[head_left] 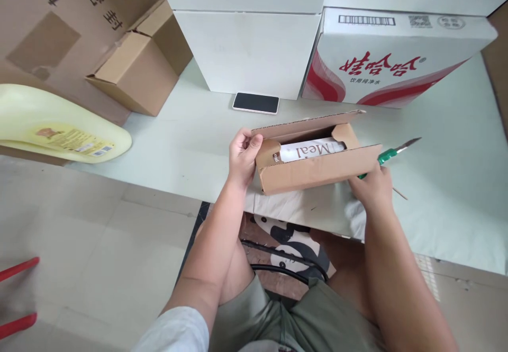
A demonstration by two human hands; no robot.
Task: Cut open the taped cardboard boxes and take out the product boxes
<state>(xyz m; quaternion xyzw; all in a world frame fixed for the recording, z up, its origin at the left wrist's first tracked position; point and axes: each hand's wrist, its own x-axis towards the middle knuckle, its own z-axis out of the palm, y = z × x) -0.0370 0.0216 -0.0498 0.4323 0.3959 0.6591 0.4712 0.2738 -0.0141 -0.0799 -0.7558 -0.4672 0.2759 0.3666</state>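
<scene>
A small brown cardboard box with its top flaps up is tilted in front of me, over the table's near edge. Inside lies a white packet printed with "Meal". My left hand grips the box's left end, thumb on top. At the box's lower right corner, my right hand is closed round a green-handled knife, its blade pointing to the upper right. Those fingers are partly hidden, and they appear to touch the box too. A thin stick shows just right of that hand.
Behind the box a phone lies on the pale table. White cartons and a red-and-white water carton stand at the back. A yellow bottle and brown boxes are at left. Red legs stand on the floor.
</scene>
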